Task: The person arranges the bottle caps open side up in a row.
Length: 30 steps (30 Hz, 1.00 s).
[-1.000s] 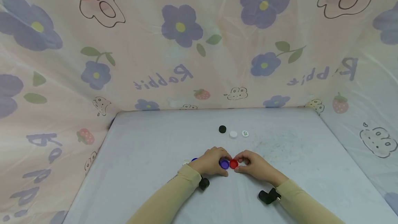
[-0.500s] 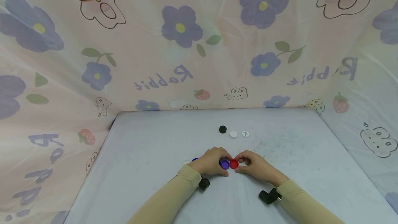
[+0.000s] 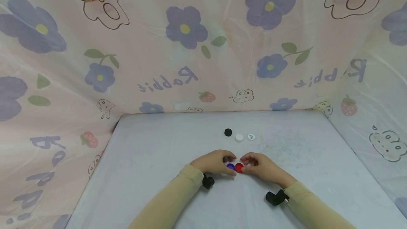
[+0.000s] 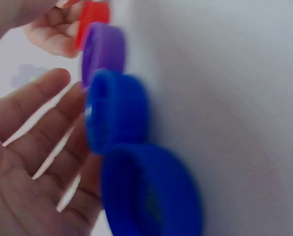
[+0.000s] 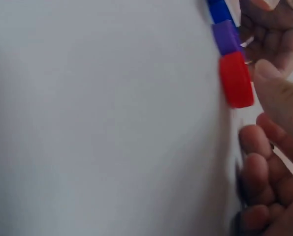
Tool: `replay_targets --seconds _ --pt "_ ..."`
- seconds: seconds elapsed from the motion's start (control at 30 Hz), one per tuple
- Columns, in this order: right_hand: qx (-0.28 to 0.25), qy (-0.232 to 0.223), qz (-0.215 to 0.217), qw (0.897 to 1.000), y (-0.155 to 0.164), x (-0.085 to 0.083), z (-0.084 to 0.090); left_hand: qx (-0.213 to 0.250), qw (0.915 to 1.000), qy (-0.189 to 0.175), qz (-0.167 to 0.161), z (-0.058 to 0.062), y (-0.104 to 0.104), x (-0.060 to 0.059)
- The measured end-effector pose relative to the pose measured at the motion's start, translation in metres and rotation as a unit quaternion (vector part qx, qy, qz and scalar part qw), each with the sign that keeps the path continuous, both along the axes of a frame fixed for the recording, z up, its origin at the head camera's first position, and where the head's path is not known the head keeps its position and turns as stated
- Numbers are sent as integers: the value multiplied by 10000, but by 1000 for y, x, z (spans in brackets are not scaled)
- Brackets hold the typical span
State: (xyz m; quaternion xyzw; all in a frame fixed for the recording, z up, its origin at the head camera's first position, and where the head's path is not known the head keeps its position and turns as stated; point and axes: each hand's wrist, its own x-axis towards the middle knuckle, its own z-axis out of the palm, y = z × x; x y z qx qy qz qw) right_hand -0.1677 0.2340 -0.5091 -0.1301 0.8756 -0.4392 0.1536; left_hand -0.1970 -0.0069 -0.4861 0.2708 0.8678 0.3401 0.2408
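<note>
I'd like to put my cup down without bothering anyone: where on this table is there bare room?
The table is bare on its left, between the left hand and the curtain, and on its right beyond the right hand. It is crowded between the hands, round the purple cap and red cap.

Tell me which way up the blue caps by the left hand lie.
Open side up: the left wrist view shows the hollow insides of both blue caps, facing away from the table.

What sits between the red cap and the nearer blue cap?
A purple cap sits between the red cap and the blue cap, touching in one row; the left wrist view shows it.
</note>
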Motion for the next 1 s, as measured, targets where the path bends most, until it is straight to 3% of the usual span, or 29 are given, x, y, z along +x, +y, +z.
replay_targets --seconds 0.17,0.4,0.73,1.0 --pt "-50 63 -415 9991 3 -12 2 61 9992 -61 399 6 -1 -11" --pt "-181 49 -1184 9928 2 -35 3 560 9932 -103 1015 12 4 -32" --pt "-308 -16 -1334 9906 -11 -55 -1 585 9894 -357 1281 6 20 -55" --pt "-161 119 -1288 9915 -14 -58 0 445 9895 -399 1317 -2 26 -57"
